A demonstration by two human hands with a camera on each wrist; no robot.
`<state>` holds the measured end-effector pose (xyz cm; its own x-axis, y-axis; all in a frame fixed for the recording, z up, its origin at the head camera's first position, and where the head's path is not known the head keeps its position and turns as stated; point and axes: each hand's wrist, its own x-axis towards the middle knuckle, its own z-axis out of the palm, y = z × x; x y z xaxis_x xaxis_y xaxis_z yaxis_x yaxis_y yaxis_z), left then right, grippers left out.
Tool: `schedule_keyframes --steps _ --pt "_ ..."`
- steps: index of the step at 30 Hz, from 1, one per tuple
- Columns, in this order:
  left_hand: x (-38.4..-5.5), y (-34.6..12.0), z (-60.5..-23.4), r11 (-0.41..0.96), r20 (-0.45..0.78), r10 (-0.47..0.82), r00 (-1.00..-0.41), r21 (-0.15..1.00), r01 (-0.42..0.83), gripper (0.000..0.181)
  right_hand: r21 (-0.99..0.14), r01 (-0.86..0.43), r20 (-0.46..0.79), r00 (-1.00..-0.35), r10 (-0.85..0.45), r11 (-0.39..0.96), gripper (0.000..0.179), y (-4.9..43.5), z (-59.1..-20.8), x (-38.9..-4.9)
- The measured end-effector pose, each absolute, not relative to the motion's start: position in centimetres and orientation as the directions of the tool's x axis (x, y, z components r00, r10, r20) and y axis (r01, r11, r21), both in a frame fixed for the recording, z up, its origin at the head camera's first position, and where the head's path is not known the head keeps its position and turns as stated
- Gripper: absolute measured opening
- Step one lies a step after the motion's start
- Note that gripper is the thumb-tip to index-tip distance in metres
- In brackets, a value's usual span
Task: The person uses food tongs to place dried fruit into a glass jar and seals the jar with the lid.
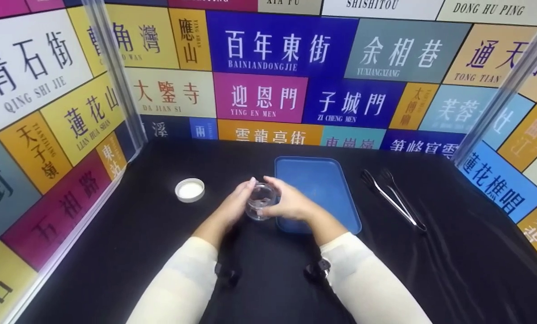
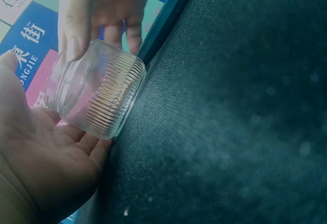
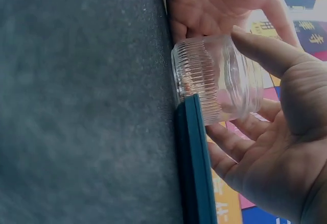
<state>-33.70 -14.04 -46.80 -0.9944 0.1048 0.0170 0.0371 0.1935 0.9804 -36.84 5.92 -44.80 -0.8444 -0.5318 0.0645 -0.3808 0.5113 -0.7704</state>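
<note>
An uncapped clear glass jar (image 1: 260, 204) with a ribbed lower wall (image 2: 115, 94) stands upright on the black cloth, beside the blue tray's left edge. My right hand (image 1: 290, 201) grips it, thumb on the near side and fingers round the back (image 3: 240, 137). On the other side, my left hand (image 1: 236, 201) lies along the jar with relaxed fingers (image 2: 87, 142) and its thumb away from the glass. A round lid (image 1: 190, 190), white inside, lies to the left of both hands.
The blue tray (image 1: 315, 168) lies flat just right of the jar, partly under my right forearm. Farther right is a pair of metal tongs (image 1: 396, 200) with dark tips. Printed panels (image 1: 259, 96) wall in the black-covered table (image 1: 268, 288) at the back and sides.
</note>
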Motion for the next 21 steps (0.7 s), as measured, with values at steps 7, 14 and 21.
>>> schedule_keyframes --steps 7,14,21 --pt "-33.7 -14.2 -46.7 0.185 0.023 0.103 -0.994 0.982 0.042 0.072 -0.779 -0.374 0.074 -0.852 -0.518 0.503 0.105 5.9 -45.9 -37.1" --pt "-34.2 -15.9 -46.4 0.149 0.037 0.079 -0.996 0.988 0.049 0.068 -0.777 -0.395 0.098 -0.845 -0.526 0.490 0.098 5.7 -45.9 -37.1" --pt "-34.8 -18.5 -46.1 0.197 0.083 -0.023 -0.996 0.977 0.077 0.065 -0.778 -0.382 0.092 -0.854 -0.512 0.498 0.090 5.8 -46.1 -37.3"
